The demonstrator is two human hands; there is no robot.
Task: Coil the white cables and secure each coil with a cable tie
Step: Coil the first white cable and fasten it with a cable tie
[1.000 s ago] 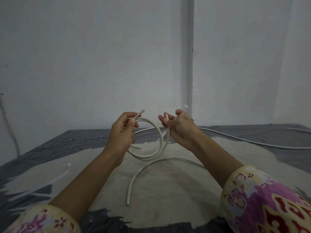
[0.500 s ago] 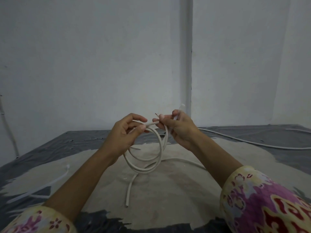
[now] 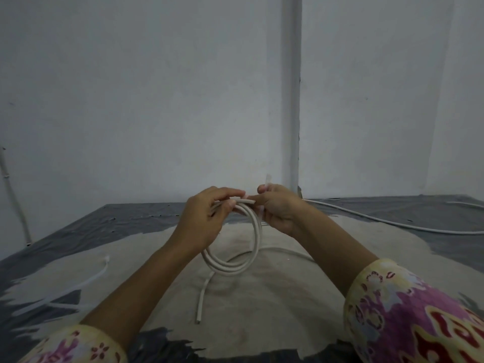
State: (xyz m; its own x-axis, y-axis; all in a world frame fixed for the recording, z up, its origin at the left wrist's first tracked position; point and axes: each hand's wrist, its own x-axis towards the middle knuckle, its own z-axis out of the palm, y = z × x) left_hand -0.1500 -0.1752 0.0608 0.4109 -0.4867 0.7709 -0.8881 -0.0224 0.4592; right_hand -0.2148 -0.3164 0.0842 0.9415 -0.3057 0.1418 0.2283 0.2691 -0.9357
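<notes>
Head view, centre of the frame: both hands meet just above a white cable coil (image 3: 235, 258); the left hand (image 3: 203, 221) has its fingers curled over the top of the loops, gripping them, and the right hand (image 3: 277, 208) pinches the same top stretch from the other side, where a short cut end of the cable pokes out between the two hands; a thin pale strip, which looks like a cable tie (image 3: 267, 179), stands up out of the right hand's fingers, though it is too small to be sure of; the coil hangs down from the grip in two or three loops side by side, its lowest curve near the cloth; below it a loose tail of the cable (image 3: 203, 299) runs down towards the lower middle of the frame and ends there, and another stretch curves off to the right, under the right forearm.

Lower left: a few more cable ties (image 3: 78, 284) lie on the pale cloth (image 3: 275, 323), well apart from the hands; the cloth is spread over a dark grey sheet (image 3: 104, 218); at the right edge a second white cable (image 3: 392, 222) lies across that sheet; a grey wall (image 3: 157, 100) fills the upper half; patterned sleeves (image 3: 419, 318) show at both bottom corners.
</notes>
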